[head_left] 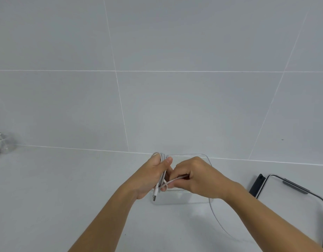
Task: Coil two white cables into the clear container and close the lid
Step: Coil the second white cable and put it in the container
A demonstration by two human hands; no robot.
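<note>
- The left hand (pixel 153 176) is curled round a coiled bundle of white cable (pixel 163 157); the plug (pixel 154 196) hangs below the hand.
- The right hand (pixel 197 176) pinches one strand of this cable, just beside the bundle.
- Both hands are above the clear container (pixel 202 156), which stands on the surface (pixel 66 179) at the wall.
- The lid (pixel 288 202) lies to the right, apart from the container.

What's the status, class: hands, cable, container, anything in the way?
Left hand grips coiled white cable. Right hand pinches a strand. Clear container open beneath hands; lid off, right.
</note>
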